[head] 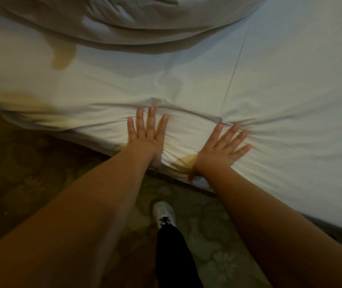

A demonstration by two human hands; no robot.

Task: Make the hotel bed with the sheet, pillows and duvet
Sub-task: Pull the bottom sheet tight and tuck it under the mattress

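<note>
Both hands lie flat, palms down, on the sheet (269,90) at the near edge of the bed. Left hand (147,134): fingers straight, pointing to 12 o'clock. Right hand (222,147): just beside it at 3 o'clock, fingers spread toward 2 o'clock. Neither grips anything; the thumbs seem to drop over the bed edge, though blur makes this uncertain. The sheet covers the mattress across the centre and right of view, with a ridge of wrinkles raised just ahead of the fingertips and a straight fold crease running up toward 1 o'clock. Bunched bedding (124,23), probably the duvet, lies at 12 o'clock. Patterned carpet (31,179) and a shoe (163,213) fill 6 to 9 o'clock. Judged handling: thin, light, limp cloth that slides and rucks under flat palms. To tighten it, pinch the hanging edge below the wrists rather than the top surface.
</note>
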